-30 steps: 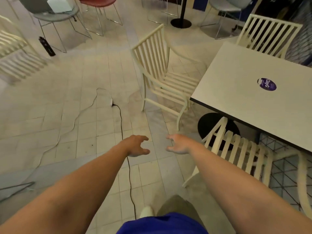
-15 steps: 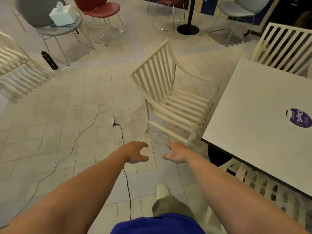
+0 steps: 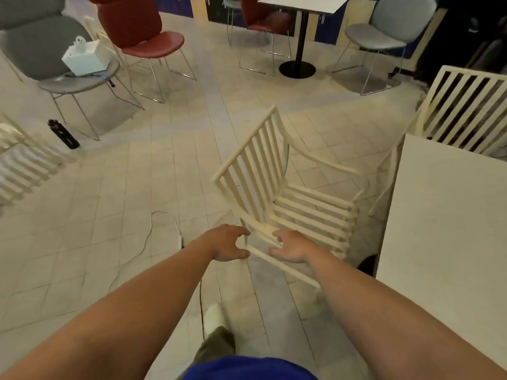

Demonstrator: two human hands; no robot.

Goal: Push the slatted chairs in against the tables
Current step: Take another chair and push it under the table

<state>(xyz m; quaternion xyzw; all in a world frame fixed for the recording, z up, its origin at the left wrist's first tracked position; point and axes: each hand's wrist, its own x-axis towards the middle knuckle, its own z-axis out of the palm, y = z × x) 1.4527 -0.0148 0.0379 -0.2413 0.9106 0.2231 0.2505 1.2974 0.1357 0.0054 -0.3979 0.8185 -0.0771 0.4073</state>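
Both your hands reach forward and hold nothing. Left hand (image 3: 227, 244): fingers loosely curled, thumb held apart from them, nothing between. Right hand (image 3: 292, 248): fingers spread and relaxed.

Both hands sit in front of the near lower side of the slatted chair (image 3: 260, 171), at its lower rails. You cannot tell from this view whether either hand touches the wood.

Chair position: standing on the tiled floor (image 3: 123, 187), backrest towards the left, seat facing the table (image 3: 444, 229) on the right. The seat front is near the table edge but not under it; a strip of floor shows between them.

A second slatted chair (image 3: 472, 111) stands at the far side of the same table, close against it. A third slatted chair (image 3: 22, 165) is at the left edge of view, blurred.

Your shoe (image 3: 215, 316) is on the floor below the hands, and a cable (image 3: 202, 297) runs past it.

Farther out:
- A black bottle (image 3: 63, 134) stands upright on the floor.
- A grey chair (image 3: 82, 83) carries a white tissue box (image 3: 85, 57).
- A red chair (image 3: 142, 31) stands just beside the grey one.
- A pedestal table (image 3: 297, 69) stands at the back.
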